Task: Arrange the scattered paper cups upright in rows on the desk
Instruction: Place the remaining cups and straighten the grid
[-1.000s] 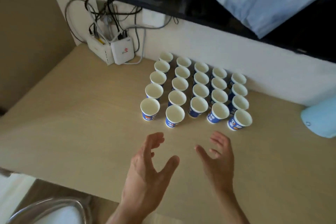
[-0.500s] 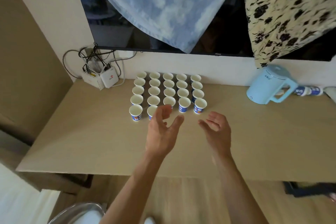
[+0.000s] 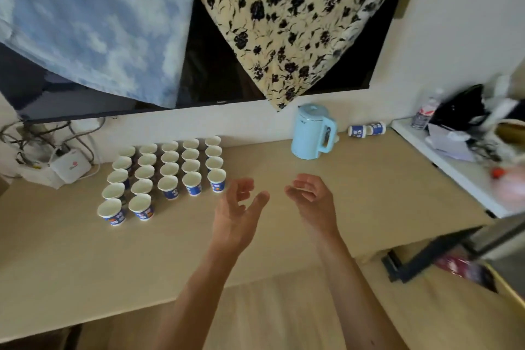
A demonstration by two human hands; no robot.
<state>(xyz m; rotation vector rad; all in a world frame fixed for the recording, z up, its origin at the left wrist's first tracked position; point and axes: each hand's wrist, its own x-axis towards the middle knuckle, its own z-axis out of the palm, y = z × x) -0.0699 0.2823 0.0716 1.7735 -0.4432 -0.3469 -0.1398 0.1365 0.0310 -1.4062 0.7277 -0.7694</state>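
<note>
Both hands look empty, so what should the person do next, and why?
Probably reach the right hand past the kettle for the cups lying sideways by the wall; they are not upright, and the standing cups show three shorter columns.

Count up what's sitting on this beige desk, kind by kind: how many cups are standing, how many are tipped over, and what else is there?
Upright blue and white paper cups: 22
Blue and white paper cups lying on their sides: 2
Light blue plastic kettle: 1
White router box: 1
Total: 26
</note>
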